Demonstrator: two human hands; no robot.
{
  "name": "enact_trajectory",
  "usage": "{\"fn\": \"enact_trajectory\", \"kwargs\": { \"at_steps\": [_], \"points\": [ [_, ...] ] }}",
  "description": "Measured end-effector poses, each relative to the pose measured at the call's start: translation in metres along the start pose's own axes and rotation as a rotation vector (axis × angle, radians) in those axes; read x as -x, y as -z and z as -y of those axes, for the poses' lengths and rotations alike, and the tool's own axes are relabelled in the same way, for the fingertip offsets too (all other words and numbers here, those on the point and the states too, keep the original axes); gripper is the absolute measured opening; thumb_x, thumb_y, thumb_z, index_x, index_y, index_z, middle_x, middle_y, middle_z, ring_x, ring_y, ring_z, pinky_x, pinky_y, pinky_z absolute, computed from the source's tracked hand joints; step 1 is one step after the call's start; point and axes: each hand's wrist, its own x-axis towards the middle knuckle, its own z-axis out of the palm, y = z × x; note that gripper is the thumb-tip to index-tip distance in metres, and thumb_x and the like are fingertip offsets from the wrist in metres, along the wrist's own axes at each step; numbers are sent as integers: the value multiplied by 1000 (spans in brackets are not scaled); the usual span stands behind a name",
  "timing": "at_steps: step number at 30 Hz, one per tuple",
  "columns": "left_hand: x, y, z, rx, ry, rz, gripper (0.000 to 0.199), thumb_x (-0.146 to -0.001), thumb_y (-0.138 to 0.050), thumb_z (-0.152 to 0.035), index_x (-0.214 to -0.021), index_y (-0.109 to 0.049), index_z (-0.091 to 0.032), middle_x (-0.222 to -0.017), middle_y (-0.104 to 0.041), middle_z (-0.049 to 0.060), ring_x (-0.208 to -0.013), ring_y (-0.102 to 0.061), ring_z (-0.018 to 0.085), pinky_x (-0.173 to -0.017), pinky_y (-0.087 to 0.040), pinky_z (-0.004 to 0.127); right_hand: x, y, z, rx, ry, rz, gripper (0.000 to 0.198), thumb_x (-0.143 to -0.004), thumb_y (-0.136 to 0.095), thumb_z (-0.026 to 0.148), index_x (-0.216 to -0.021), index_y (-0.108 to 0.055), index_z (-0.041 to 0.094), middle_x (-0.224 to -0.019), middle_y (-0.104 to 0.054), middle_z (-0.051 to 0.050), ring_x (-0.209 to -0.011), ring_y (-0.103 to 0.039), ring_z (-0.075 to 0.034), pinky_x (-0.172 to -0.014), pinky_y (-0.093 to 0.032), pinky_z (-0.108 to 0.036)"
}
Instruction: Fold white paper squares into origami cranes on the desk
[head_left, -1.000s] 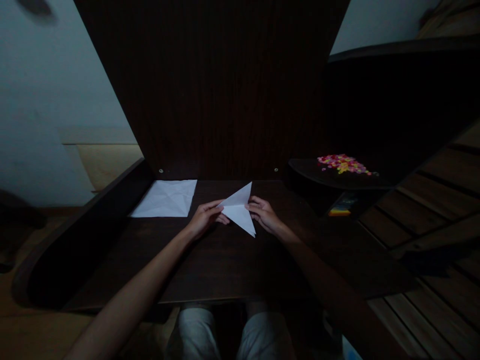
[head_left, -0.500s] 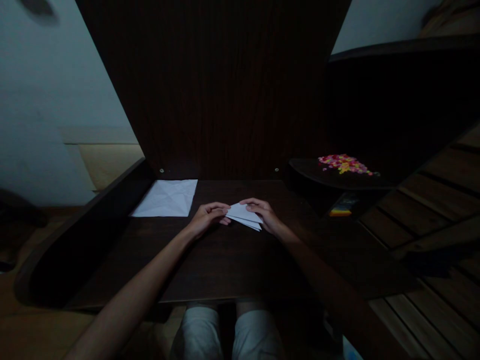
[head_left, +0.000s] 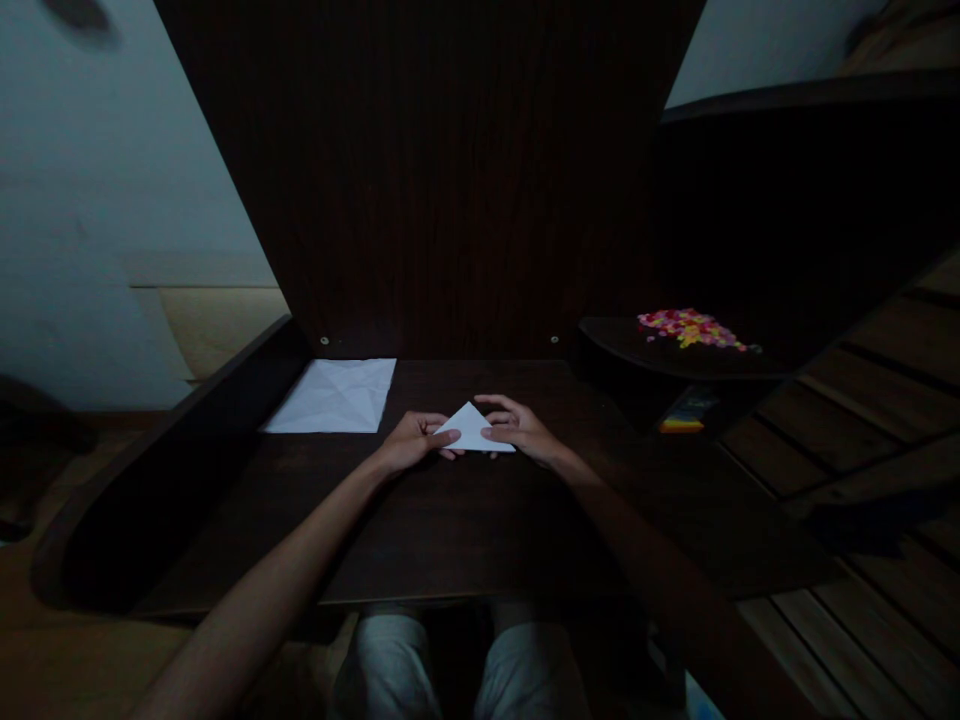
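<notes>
- Dark table: open room between folded paper and front edge.
- Left hand and right hand grasp the folded paper, a white triangle, apex pointing away.

Room lies open on the surface between the forearms, and in a strip behind the folded paper, bounded by the creased sheet at left and the curved shelf at right. The left hand and right hand, both on the folded paper, fill the middle. The tall back panel stops any reach forward, the raised side panel walls off the left, and the curved shelf carries a colourful pile.
</notes>
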Motion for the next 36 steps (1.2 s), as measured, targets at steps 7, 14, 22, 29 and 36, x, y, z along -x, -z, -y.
{"fn": "enact_trajectory", "kwargs": {
  "at_steps": [7, 14, 22, 29, 36],
  "points": [
    [-2, 2, 6, 136, -118, -56, 76, -71, -77, -30, -135, -38, -20, -103, -70, 13, -81, -71, 25, -71, -58, 38, -5, 1, -3, -4, 62, -260, 32, -60, -80, 35, -79, -65, 14, -63, -68, -3, -53, -65, -15, -48, -51, -24],
    [2, -1, 3, 112, -97, 85, 56, -76, -72, -31, -127, -52, -16, -122, -61, 17, -97, -67, 32, -75, -58, 40, -8, 2, -6, -111, 71, -378, 36, -58, -82, 37, -82, -66, 15, -64, -69, -3, -54, -65, -15, -49, -51, -24],
    [3, -2, 1, 165, -89, 34, 71, -72, -75, -23, -136, -45, -12, -127, -58, 20, -100, -67, 31, -78, -58, 37, -9, 1, -8, -203, -13, -277, 32, -64, -80, 36, -84, -66, 15, -70, -69, -3, -52, -64, -12, -45, -50, -20],
    [5, -3, -1, 151, -36, 36, 78, -73, -75, -19, -141, -38, -14, -126, -59, 19, -95, -69, 29, -74, -59, 34, -9, 6, -6, -154, -3, -331, 29, -67, -77, 39, -77, -68, 14, -76, -71, -7, -52, -63, -12, -47, -50, -21],
    [4, -4, -1, 165, -26, 25, 75, -73, -74, -15, -141, -40, -15, -125, -60, 18, -94, -69, 28, -77, -59, 36, -8, 5, -4, -137, 40, -351, 33, -66, -76, 45, -73, -66, 14, -70, -71, -7, -49, -62, -12, -46, -48, -21]
  ]
}}
